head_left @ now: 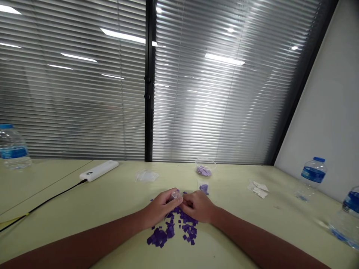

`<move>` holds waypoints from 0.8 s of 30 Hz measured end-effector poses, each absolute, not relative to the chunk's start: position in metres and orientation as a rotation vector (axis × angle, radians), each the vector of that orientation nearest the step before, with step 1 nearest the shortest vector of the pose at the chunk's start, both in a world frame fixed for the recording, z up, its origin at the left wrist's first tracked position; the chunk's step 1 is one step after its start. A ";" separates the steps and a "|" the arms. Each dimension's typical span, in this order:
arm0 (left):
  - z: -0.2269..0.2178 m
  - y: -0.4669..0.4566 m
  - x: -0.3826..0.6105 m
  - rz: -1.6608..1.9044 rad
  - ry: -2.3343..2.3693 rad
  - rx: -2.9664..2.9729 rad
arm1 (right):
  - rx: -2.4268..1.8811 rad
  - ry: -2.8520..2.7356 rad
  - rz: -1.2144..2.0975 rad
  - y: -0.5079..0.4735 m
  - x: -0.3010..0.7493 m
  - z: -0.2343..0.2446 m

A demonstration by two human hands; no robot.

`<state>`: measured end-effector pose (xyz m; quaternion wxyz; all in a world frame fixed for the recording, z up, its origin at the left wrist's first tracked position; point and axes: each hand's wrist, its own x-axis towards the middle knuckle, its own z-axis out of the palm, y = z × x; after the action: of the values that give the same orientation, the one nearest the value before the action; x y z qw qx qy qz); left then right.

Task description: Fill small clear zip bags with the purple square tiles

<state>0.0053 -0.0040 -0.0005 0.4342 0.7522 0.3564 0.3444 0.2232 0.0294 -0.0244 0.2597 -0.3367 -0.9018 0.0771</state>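
Observation:
My left hand [162,206] is closed around a small clear plastic bag [176,194], its thumb lying along the near side. Just to the right, my right hand [200,205] is curled with thumb and fingertips pinched together beside the bag. What those fingertips grip, if anything, is too small to see. Small dark purple squares [160,238] lie scattered on the table under and in front of both hands. Beyond the right hand sits a little clear bag [204,188] with purple pieces in it.
A clear round tub [205,164] with lighter purple pieces stands farther back. Flat clear bags [147,176] lie left of it. White crumpled tissue [258,189] is at right. A white power bank [99,170] trails a black cable [53,200]. Water bottles [312,179] stand at both sides.

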 end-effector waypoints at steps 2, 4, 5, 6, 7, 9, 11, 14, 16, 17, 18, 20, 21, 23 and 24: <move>-0.001 -0.004 0.006 0.848 0.892 1.860 | -0.918 -2.445 0.216 0.030 0.223 -0.025; -0.001 -0.005 0.006 0.822 0.892 1.847 | -0.910 -2.449 0.222 0.030 0.224 -0.025; 0.000 -0.005 0.006 0.804 0.889 1.843 | -0.903 -2.451 0.224 0.030 0.224 -0.026; 0.000 -0.006 0.006 0.789 0.883 1.842 | -0.897 -2.451 0.224 0.031 0.224 -0.026; 0.000 -0.006 0.006 0.780 0.876 1.844 | -0.892 -2.451 0.222 0.031 0.224 -0.026; 0.001 -0.007 0.006 0.785 0.866 1.855 | -0.891 -2.449 0.217 0.031 0.224 -0.027; 0.001 -0.007 0.006 0.797 0.854 1.861 | -0.886 -2.450 0.230 0.032 0.225 -0.027; 0.002 -0.007 0.006 0.793 0.828 1.861 | -0.866 -2.455 0.275 0.032 0.225 -0.027; 0.002 -0.007 0.006 0.788 0.813 1.864 | -0.853 -2.449 0.290 0.031 0.225 -0.027; 0.002 -0.007 0.006 0.787 0.807 1.866 | -0.848 -2.445 0.292 0.031 0.225 -0.026; 0.002 -0.007 0.006 0.787 0.804 1.866 | -0.839 -2.442 0.295 0.031 0.225 -0.026; 0.002 -0.007 0.006 0.792 0.809 1.867 | -0.808 -2.445 0.315 0.030 0.226 -0.024; 0.001 -0.007 0.006 0.796 0.817 1.869 | -0.791 -2.448 0.330 0.029 0.227 -0.024; 0.000 -0.007 0.005 0.798 0.833 1.870 | -0.763 -2.457 0.372 0.029 0.228 -0.022; 0.000 -0.007 0.005 0.796 0.838 1.869 | -0.753 -2.461 0.394 0.028 0.228 -0.021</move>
<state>0.0054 -0.0066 0.0001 0.4546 0.7576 0.3397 0.3226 0.2285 0.0284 -0.0213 0.2657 -0.2788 -0.9113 0.1458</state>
